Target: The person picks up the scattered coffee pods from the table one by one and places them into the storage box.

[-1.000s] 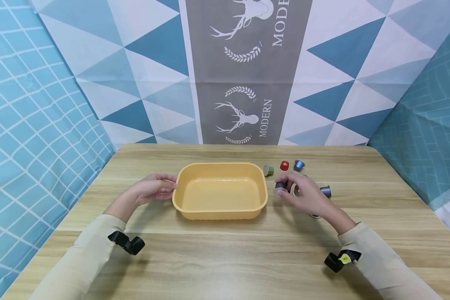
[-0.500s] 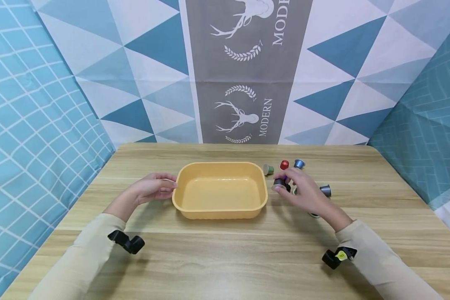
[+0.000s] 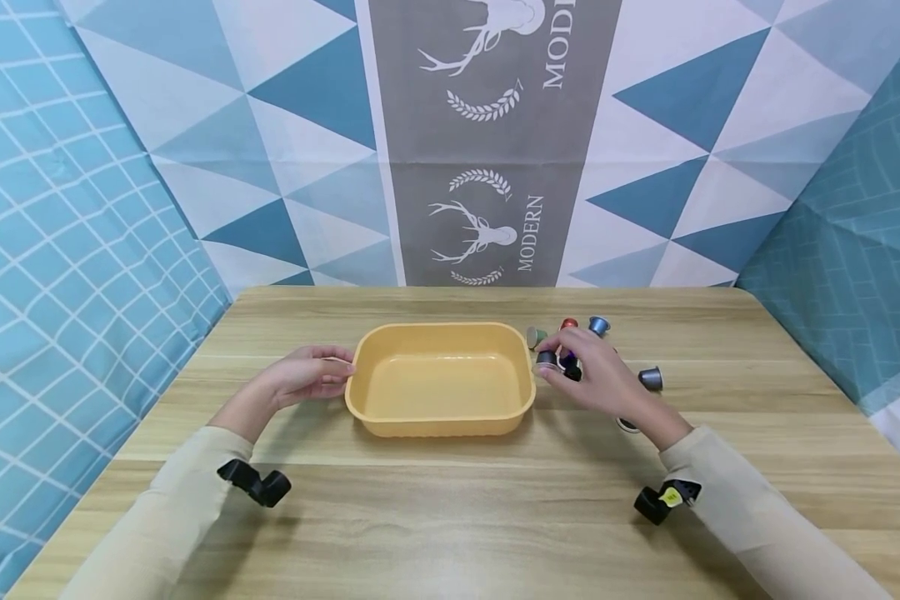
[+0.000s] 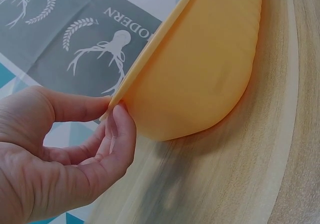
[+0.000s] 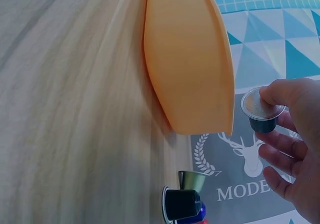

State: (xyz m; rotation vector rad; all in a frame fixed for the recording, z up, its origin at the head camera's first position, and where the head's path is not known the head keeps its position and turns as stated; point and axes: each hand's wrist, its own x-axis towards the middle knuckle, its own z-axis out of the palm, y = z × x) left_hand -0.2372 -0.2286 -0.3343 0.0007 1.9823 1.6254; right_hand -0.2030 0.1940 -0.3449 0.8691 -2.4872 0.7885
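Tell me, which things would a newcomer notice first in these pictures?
The eye probably falls first on the yellow-orange tray on the wooden table, its rim pinched by the left hand. Beside it, the right hand holds a dark capsule. Behind rises the backdrop with white deer heads.

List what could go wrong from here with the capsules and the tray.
The right hand pinches a dark capsule clear of the table, so a slip could drop it.
That hand could also knock the green capsule lying close by.
The left hand pinches the rim of the yellow tray; a tug might shift it.
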